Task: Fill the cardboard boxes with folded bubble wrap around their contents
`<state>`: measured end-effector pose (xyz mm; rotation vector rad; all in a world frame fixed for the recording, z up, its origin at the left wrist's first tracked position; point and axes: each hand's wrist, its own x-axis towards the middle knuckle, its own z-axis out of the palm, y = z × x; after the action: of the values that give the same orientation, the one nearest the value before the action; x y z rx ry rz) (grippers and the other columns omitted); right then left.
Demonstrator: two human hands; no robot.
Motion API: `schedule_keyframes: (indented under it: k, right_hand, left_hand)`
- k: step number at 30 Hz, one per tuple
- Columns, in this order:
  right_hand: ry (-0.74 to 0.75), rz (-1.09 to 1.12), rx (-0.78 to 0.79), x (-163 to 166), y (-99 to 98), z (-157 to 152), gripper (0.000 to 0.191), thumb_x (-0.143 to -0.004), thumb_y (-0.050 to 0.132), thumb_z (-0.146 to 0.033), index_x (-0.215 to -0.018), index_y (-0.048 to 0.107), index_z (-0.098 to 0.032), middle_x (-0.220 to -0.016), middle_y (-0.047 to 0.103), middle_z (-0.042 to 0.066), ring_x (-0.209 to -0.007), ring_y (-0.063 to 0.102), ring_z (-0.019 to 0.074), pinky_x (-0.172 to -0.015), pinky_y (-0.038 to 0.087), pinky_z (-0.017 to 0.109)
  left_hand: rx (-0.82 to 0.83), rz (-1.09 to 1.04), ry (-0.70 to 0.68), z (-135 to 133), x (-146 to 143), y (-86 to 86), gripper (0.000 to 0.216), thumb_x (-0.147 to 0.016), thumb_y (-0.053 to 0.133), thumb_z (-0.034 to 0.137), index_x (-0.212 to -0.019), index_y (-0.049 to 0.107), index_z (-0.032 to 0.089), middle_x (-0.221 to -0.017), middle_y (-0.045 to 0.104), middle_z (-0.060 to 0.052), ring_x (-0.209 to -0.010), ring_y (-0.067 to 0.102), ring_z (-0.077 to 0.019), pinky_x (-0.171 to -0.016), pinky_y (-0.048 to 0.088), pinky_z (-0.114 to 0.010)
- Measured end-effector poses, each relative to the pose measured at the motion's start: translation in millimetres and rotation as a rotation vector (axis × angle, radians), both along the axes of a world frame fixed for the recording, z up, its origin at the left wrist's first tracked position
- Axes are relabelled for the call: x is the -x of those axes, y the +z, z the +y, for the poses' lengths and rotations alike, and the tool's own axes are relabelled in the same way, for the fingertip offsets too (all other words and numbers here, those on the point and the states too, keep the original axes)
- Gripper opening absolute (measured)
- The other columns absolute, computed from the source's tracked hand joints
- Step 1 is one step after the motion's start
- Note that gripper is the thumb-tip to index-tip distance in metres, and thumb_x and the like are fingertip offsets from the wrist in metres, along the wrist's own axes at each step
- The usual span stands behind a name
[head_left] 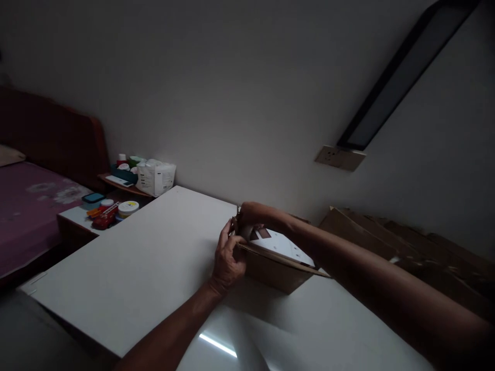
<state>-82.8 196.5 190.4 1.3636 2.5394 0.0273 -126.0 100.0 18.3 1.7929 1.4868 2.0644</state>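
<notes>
A brown cardboard box (276,273) stands on the white table (147,252) with its top open. Inside it shows a white piece (284,246) with dark rectangular cut-outs and small holes. At the box's left end, my left hand (230,260) grips the edge, thumb over the rim and fingers up against the outer side. My right hand (251,214) reaches across the box to that same end, its fingers bent down around the cardboard edge. Part of the right fingers is hidden, and the right forearm covers some of the opening.
Flattened or stacked cardboard (371,232) lies to the right by the wall. A wall socket (339,157) sits below a dark-framed panel (406,77). Left of the table, a bedside stand (77,220) carries jars and a white packet (157,176); beyond is a bed (34,211).
</notes>
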Motion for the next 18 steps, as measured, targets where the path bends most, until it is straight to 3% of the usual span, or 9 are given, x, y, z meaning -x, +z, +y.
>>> schedule_keyframes:
  k: [3,6,8,11,14,18]
  right_hand:
    - [0.008,0.003,-0.022,-3.9,-10.0,-5.2,0.023,-0.088,0.061,-0.028,-0.085,0.077,-0.013,-0.079,0.076,0.009,-0.074,0.070,0.0189,-0.064,0.050,0.025]
    - [-0.008,0.026,-0.102,-8.8,-17.5,-10.2,0.032,-0.096,0.054,-0.038,-0.101,0.072,-0.012,-0.098,0.074,0.011,-0.089,0.070,0.0201,-0.076,0.054,0.033]
    - [-0.019,0.040,-0.126,-9.9,-23.1,-13.8,0.035,-0.096,0.054,-0.044,-0.105,0.069,-0.013,-0.102,0.073,0.009,-0.091,0.069,0.0189,-0.081,0.055,0.038]
    - [-0.006,0.088,-0.137,-12.3,-24.5,-18.0,0.033,-0.096,0.054,-0.040,-0.098,0.071,-0.013,-0.100,0.074,0.012,-0.089,0.069,0.0204,-0.078,0.052,0.034]
    - [0.031,0.176,-0.161,-28.9,-10.2,-25.3,0.029,-0.095,0.052,-0.034,-0.092,0.074,-0.015,-0.090,0.076,0.012,-0.081,0.069,0.0198,-0.067,0.046,0.027]
    - [0.058,0.401,-0.237,-91.8,5.2,-59.9,0.032,-0.097,0.045,-0.033,-0.093,0.073,-0.018,-0.079,0.074,0.005,-0.069,0.065,0.0151,-0.059,0.040,0.025]
  left_hand:
    - [-0.054,-0.021,-0.014,2.4,-1.0,-1.2,0.035,-0.076,0.052,0.004,-0.107,0.055,0.019,-0.147,0.043,-0.017,-0.139,0.042,-0.0289,-0.112,0.042,-0.047]
    - [-0.093,-0.120,-0.037,7.4,-3.8,-6.1,0.056,-0.080,0.053,0.010,-0.135,0.041,0.015,-0.143,0.046,-0.020,-0.132,0.049,-0.0285,-0.104,0.049,-0.044]
    - [-0.071,-0.192,-0.042,11.0,-6.1,-10.9,0.063,-0.083,0.053,0.013,-0.142,0.033,0.014,-0.138,0.052,-0.020,-0.122,0.058,-0.0262,-0.098,0.053,-0.040]
    - [-0.022,-0.238,-0.034,15.1,-8.2,-17.9,0.060,-0.085,0.054,0.017,-0.142,0.036,0.013,-0.126,0.061,-0.019,-0.112,0.064,-0.0249,-0.094,0.055,-0.038]
    - [0.021,-0.254,-0.012,17.5,-7.4,-22.2,0.056,-0.086,0.054,0.024,-0.139,0.040,0.012,-0.121,0.064,-0.019,-0.111,0.064,-0.0261,-0.095,0.054,-0.040]
    - [0.080,-0.270,-0.030,15.4,-2.8,-23.2,0.058,-0.084,0.057,0.030,-0.137,0.043,0.012,-0.119,0.065,-0.018,-0.109,0.064,-0.0263,-0.094,0.053,-0.040]
